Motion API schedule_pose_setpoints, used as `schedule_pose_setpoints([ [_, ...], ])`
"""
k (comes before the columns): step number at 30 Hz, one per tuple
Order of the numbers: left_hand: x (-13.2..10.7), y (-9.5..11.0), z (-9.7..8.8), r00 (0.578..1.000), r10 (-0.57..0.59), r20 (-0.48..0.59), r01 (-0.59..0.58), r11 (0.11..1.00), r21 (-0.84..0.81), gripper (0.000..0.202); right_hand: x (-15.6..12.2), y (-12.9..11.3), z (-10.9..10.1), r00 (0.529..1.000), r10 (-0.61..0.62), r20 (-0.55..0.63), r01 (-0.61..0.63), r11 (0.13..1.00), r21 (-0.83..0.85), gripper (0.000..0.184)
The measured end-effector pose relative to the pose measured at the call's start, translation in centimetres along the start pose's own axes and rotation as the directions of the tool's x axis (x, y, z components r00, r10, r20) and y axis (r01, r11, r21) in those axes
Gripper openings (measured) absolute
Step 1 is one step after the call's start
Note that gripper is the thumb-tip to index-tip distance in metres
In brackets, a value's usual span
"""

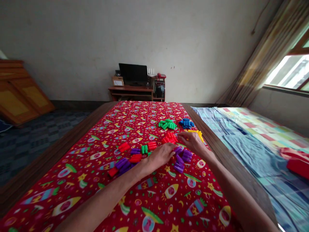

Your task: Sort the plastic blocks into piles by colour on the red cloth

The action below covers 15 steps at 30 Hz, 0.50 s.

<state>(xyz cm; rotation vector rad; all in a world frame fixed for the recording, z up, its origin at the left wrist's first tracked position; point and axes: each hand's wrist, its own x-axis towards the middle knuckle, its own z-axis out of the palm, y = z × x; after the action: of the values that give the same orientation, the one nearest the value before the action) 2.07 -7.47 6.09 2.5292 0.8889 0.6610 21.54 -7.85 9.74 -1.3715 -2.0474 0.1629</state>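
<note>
Your left grip (160, 156) and right grip (190, 141) sit low over a scatter of ribbed plastic building blocks, both hands palm down and partly curled. The left fingertips (172, 149) are just beside a purple block cluster (180, 161), and the right fingers (181, 138) are just beside a red block pile (169, 138). You cannot tell whether either grip has hold of a block, because the fingers hide what lies beneath them.

Yellow blocks (198, 134) lie near the right wooden rim (224, 151), so a wide sweep of your right hand could push them over the edge. Loose red and purple blocks (123, 166) lie beside your left wrist, where a dragged forearm could scatter them or ruck the cloth. Neighbouring blocks may also be interlocked, so one lift could pull others along. Green blocks (167, 124) and blue blocks (186, 123) sit farther out.

Beneath everything is a red cloth (154, 206) printed with rockets and stars. To the right lies a blue checked sheet (241, 161). Ahead, against a plain plaster wall (72, 42), a wooden desk (130, 91) holds a black monitor (133, 73). A curtained window (289, 72) is at the upper right.
</note>
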Motion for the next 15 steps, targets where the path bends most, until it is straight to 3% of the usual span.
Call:
schedule_pose_setpoints([
  [3, -3.1, -1.2, -3.5, 0.997, -0.081, 0.002, 0.08, 0.991, 0.104, 0.03, 0.7, -1.3, 0.4, 0.997, -0.062, 0.035, 0.061, 0.998, 0.031, 0.017],
  [7, -9.1, -5.6, -7.6, 0.973, -0.216, -0.086, 0.229, 0.952, 0.203, 0.03, 0.2, -4.5, 2.0, 0.959, -0.217, 0.183, 0.203, 0.975, 0.095, 0.017],
  [9, -11.6, -7.6, -8.4, 0.959, -0.26, -0.111, 0.28, 0.93, 0.239, 0.031, -0.5, -6.8, 3.6, 0.891, -0.339, 0.304, 0.313, 0.941, 0.132, 0.017],
  [11, -12.9, -8.7, -8.4, 0.957, -0.274, -0.099, 0.29, 0.92, 0.264, 0.034, -1.3, -9.3, 5.7, 0.785, -0.493, 0.375, 0.457, 0.87, 0.187, 0.014],
  [13, -12.9, -8.9, -7.9, 0.963, -0.262, -0.056, 0.268, 0.929, 0.254, 0.038, -2.1, -11.6, 7.8, 0.676, -0.626, 0.388, 0.596, 0.775, 0.211, 0.015],
  [15, -12.0, -8.8, -7.4, 0.968, -0.25, -0.026, 0.249, 0.943, 0.221, 0.041, -2.9, -13.1, 9.6, 0.622, -0.674, 0.398, 0.682, 0.716, 0.147, 0.016],
])
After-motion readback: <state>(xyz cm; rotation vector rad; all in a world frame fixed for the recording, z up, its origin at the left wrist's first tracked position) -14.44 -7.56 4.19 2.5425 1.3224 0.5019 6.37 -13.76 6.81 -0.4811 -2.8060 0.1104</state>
